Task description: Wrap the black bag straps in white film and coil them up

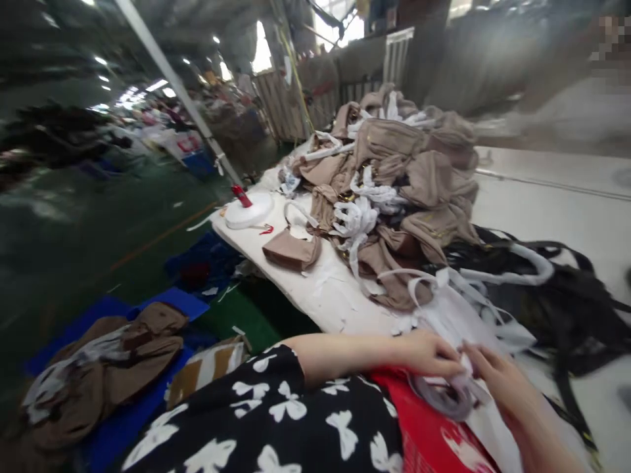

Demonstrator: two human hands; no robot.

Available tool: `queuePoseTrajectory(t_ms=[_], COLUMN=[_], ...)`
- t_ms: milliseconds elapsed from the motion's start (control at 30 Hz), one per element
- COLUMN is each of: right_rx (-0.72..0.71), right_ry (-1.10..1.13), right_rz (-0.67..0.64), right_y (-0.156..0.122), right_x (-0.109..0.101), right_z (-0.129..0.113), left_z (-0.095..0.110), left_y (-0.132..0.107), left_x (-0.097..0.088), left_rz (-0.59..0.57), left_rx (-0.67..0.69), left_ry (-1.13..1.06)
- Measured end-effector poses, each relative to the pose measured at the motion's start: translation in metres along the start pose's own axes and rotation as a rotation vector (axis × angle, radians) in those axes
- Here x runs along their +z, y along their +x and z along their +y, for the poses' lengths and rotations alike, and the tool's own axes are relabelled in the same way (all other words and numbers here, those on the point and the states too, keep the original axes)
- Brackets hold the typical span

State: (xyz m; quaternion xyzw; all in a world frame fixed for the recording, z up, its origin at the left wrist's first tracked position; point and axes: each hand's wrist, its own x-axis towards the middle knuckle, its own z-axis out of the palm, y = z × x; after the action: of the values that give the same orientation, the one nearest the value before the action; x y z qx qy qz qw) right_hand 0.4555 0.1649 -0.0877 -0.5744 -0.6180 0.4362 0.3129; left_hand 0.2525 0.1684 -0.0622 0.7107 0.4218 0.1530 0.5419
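Observation:
My left hand [431, 355] reaches in from the left, its fingers closed on a thin white strip [466, 365]. Facing it, my right hand [503, 378] pinches the same strip from the other side. The fingertips nearly meet, and motion blur hides the exact hold. Just below my left hand is a greyish ring [446, 402] that looks like a roll of tape. White sheet material [497, 430] hangs under my right hand, over a red apron or bag [424, 427] with white print. More white sheeting [456, 305] lies just beyond both hands.
A large heap of brown bags [389, 138] with white-wrapped straps covers the table [335, 302]. One small bag [292, 249] sits by the left edge, near a white disc [249, 211] with a red spool. Black bags [582, 302] lie right; brown bags [113, 368] lie on blue material lower left.

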Motion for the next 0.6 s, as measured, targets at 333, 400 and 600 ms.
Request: queuePoseTrajectory(t_ms=[333, 400, 600], right_rx=[0.316, 0.245, 0.146], right_ry=[0.388, 0.324, 0.238], right_rz=[0.047, 0.163, 0.264], right_y=[-0.014, -0.02, -0.032], right_x=[0.02, 0.021, 0.021], right_z=[-0.02, -0.016, -0.013], left_z=[0.011, 0.008, 0.01], left_y=[-0.003, 0.001, 0.01], left_x=[-0.001, 0.0, 0.004], left_rz=[0.192, 0.188, 0.073], left_rx=[0.132, 0.022, -0.151], left_ry=[0.008, -0.006, -0.061])
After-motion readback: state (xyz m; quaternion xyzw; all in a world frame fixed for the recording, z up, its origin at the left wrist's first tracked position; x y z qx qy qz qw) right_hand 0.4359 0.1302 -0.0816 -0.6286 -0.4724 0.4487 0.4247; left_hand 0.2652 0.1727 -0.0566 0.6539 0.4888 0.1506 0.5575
